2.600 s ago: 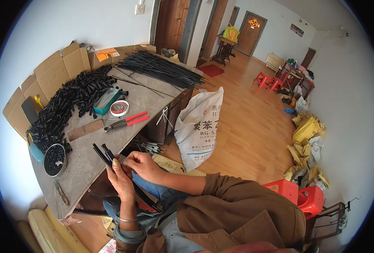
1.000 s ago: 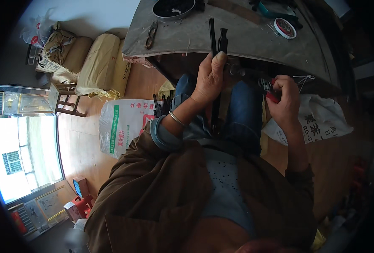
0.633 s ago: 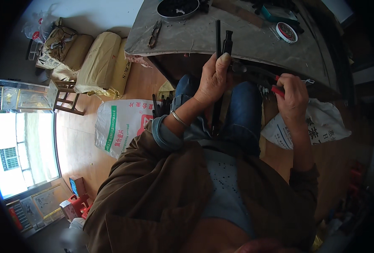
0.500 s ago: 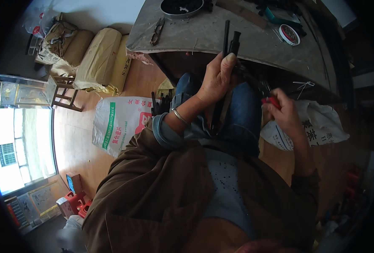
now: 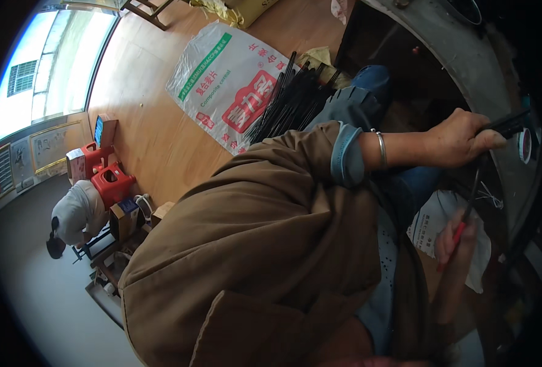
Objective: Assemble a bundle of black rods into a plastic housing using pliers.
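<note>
My left hand [image 5: 457, 139] is closed around a black rod-like piece [image 5: 508, 124] that sticks out past the thumb, close to the table edge. Below it, my right hand [image 5: 447, 243], smeared by motion, grips a red-handled tool [image 5: 459, 230] with a thin dark shaft. This shaft reaches up toward the underside of my left fist; whether it touches the black piece is hidden. Beside my left leg lies a bundle of long thin black rods [image 5: 292, 107], partly over a white printed sack [image 5: 194, 82].
The grey table [image 5: 488, 58] curves along the right, with a small round tin [image 5: 525, 145] on it. A second white sack [image 5: 430, 214] lies under my right hand. Red plastic containers [image 5: 113, 183], a cardboard box [image 5: 125, 219] and a grey cloth-like shape [image 5: 78, 211] stand at left.
The view has swung left, so both hands and the table now appear farther right. The rod bundle has come into fuller view. Both hands keep their grips.
</note>
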`<state>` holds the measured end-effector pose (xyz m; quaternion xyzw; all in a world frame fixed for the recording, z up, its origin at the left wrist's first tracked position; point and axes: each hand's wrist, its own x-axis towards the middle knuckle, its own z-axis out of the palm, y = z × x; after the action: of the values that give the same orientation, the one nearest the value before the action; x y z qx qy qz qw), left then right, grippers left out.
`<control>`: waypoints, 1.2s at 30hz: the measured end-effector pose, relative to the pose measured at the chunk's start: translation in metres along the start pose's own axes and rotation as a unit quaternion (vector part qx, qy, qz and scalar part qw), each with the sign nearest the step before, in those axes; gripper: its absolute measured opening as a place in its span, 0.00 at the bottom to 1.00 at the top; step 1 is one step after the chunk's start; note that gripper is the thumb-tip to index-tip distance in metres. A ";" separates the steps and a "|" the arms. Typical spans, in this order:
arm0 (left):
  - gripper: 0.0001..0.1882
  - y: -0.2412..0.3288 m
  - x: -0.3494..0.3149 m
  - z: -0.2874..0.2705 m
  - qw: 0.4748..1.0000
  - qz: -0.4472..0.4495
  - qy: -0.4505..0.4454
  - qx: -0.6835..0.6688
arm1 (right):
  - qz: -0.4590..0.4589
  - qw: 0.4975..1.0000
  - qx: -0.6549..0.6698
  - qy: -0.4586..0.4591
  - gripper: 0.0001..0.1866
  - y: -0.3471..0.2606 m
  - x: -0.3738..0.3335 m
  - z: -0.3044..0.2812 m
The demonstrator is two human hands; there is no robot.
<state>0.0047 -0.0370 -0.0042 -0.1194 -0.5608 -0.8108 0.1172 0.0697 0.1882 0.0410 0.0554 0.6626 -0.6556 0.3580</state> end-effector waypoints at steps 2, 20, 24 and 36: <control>0.29 0.000 -0.001 0.000 1.000 -0.015 0.010 -0.011 | 0.002 0.912 0.277 -0.301 0.16 0.013 0.009 0.006; 0.19 0.017 -0.007 -0.004 0.998 -0.062 0.016 0.010 | -0.024 0.935 -0.353 0.011 0.15 -0.045 -0.007 0.024; 0.20 0.009 -0.010 -0.010 0.995 -0.096 0.018 0.016 | 0.010 0.966 -0.258 0.008 0.16 -0.058 -0.004 0.025; 0.27 0.014 -0.008 0.031 0.988 -0.144 -0.054 0.011 | -0.253 0.900 -0.354 0.021 0.17 -0.010 -0.012 -0.006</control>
<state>0.0193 -0.0121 0.0164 -0.0797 -0.5866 -0.8054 -0.0305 0.0711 0.1970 0.0550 -0.2305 0.8503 -0.4445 0.1619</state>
